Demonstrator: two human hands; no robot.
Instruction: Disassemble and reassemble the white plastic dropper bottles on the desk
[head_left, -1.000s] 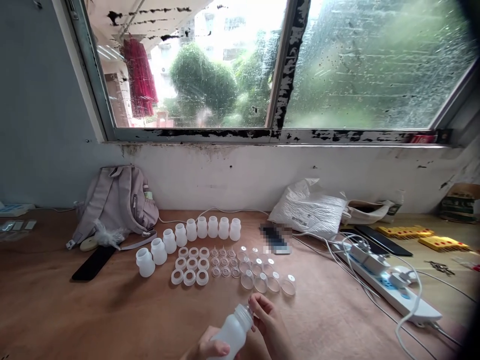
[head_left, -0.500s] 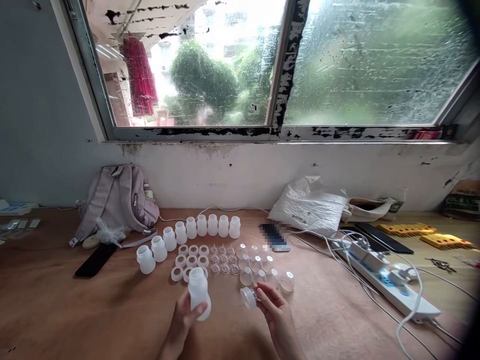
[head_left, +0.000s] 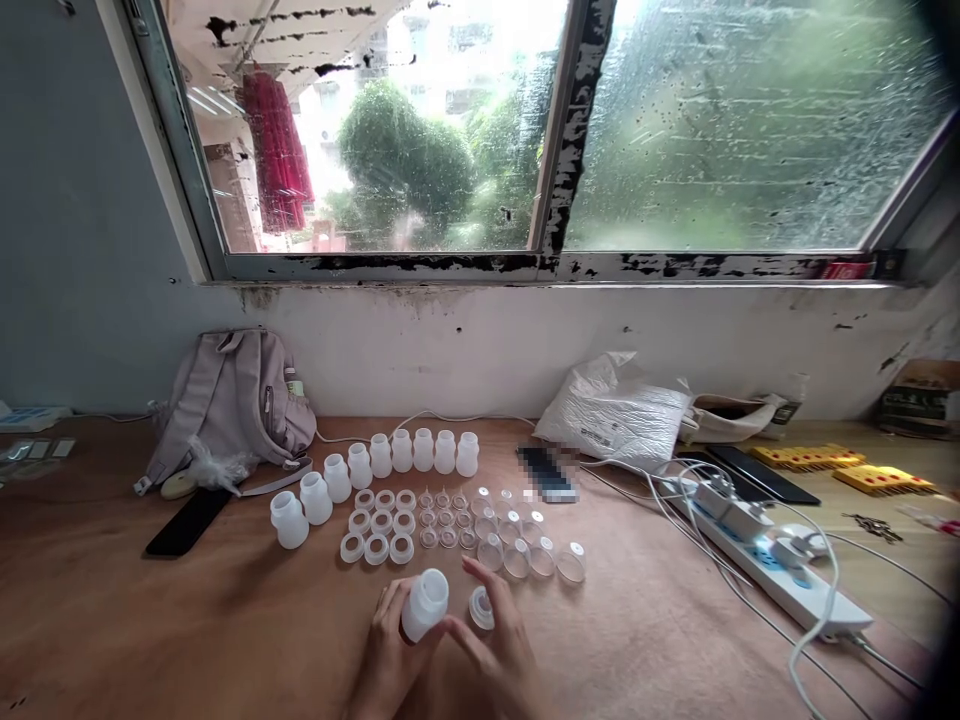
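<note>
My left hand (head_left: pixel 390 625) is wrapped round a small translucent white baby bottle (head_left: pixel 426 605). The bottle leans to the right with its open mouth up. My right hand (head_left: pixel 491 635) is beside it, thumb and forefinger spread, with the thumb tip near or touching the bottle's side. Just behind those spread fingers, a clear ring-shaped bottle top (head_left: pixel 481 607) appears to rest on the table, partly covered by the hand. Beyond my hands lie rows of white collar rings (head_left: pixel 376 549), small clear teats (head_left: pixel 448 538) and clear domed caps (head_left: pixel 571 563).
A curved row of white bottles (head_left: pixel 316 498) stands behind the rings. To the left are a backpack (head_left: pixel 240 400) and a black phone (head_left: pixel 187 525). A silvery bag (head_left: pixel 615 405), a partly blurred phone (head_left: pixel 547 475) and a power strip (head_left: pixel 802 590) with loose cables lie to the right.
The bottle has moved right and down and now leans rightward. My right hand has come left towards it, its fingers spreading from the clear top, which now appears to be down on the table.
</note>
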